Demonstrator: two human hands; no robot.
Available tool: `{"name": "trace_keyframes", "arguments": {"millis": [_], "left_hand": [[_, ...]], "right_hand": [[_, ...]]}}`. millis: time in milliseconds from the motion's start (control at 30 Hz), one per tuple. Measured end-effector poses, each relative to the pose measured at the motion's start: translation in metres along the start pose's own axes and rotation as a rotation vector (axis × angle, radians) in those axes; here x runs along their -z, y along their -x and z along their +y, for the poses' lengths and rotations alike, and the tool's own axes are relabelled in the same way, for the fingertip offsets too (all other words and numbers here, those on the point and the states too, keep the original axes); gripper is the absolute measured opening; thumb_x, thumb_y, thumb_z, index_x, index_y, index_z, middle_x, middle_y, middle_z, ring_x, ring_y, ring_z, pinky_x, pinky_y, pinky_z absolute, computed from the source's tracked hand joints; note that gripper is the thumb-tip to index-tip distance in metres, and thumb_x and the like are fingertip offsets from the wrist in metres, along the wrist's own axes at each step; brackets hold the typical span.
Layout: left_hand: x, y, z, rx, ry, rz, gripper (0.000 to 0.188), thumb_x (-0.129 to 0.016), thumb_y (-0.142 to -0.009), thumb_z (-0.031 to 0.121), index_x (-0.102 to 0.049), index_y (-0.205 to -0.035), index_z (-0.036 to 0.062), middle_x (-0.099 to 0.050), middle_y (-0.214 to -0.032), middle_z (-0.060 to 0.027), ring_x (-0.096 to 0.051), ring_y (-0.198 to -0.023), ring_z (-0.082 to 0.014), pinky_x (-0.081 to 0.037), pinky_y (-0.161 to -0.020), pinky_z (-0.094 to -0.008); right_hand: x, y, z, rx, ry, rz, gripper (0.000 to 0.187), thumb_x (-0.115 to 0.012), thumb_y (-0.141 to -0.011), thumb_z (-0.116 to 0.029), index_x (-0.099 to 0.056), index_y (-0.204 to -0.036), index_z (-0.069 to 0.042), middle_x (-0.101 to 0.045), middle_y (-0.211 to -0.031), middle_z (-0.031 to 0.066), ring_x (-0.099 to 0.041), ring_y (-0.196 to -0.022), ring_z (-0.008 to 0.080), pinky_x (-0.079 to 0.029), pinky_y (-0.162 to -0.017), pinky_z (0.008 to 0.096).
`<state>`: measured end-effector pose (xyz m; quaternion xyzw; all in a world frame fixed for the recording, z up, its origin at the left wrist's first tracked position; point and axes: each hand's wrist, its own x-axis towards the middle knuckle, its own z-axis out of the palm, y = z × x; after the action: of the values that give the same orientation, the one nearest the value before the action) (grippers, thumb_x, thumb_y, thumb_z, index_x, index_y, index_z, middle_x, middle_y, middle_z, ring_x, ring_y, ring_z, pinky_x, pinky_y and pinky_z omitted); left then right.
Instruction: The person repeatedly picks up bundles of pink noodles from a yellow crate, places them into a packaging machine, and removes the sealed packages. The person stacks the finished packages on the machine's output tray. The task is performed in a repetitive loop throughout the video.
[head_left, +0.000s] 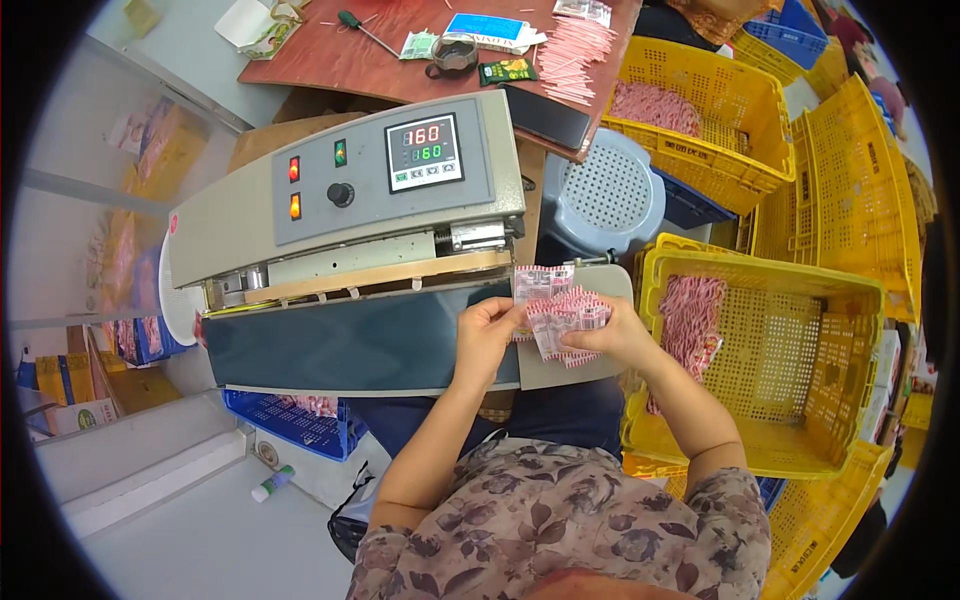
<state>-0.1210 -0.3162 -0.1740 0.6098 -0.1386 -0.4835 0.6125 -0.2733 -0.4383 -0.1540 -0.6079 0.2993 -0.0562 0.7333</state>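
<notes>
My right hand [625, 338] is wrapped round a small bunch of clear packets [562, 325] with pink striped edges, thumb on top. With its thumb and fingertips together, my left hand [482, 342] pinches the left edge of a packet [538, 284] from the same bunch. Both hands are over the light end plate [560, 374] of a grey band sealing machine [350, 185]. Its dark conveyor belt [340, 345] runs off to the left of my left hand. The machine's display [426, 150] and switch lamps are lit.
A yellow crate [790, 385] with pink striped packets [690, 320] stands right of the machine. Beyond are a blue-grey stool [607, 190] and another yellow crate [740, 150]. The red table [350, 60] bears a phone [548, 117], a screwdriver [368, 33] and pink sticks [575, 62]. A blue crate [300, 420] sits below the belt.
</notes>
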Motion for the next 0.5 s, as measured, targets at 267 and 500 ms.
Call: {"name": "trace_keyframes", "arguments": {"millis": [267,500], "left_hand": [[0.031,-0.013,0.000,0.045,0.110,0.155,0.009,-0.063,-0.077,0.006,-0.063,-0.082,-0.0026,-0.055,-0.061,0.0000,-0.039,-0.043,-0.0026,-0.026,-0.037,-0.0171],[0.044,0.010,-0.009,-0.431,-0.141,0.487,0.018,-0.064,-0.077,0.002,-0.057,-0.093,-0.0006,-0.055,-0.079,-0.0031,-0.049,-0.066,-0.0047,-0.043,-0.060,-0.0187]], "right_hand": [[0.003,-0.021,-0.009,-0.065,-0.234,-0.036,0.031,-0.067,-0.071,-0.003,-0.059,-0.100,0.001,-0.063,-0.089,0.0050,-0.059,-0.079,0.0106,-0.048,-0.073,0.0256],[0.002,-0.036,-0.020,-0.125,-0.415,-0.018,0.033,-0.067,-0.071,0.000,-0.055,-0.101,0.000,-0.062,-0.094,0.0079,-0.061,-0.079,0.0146,-0.050,-0.073,0.0285]]}}
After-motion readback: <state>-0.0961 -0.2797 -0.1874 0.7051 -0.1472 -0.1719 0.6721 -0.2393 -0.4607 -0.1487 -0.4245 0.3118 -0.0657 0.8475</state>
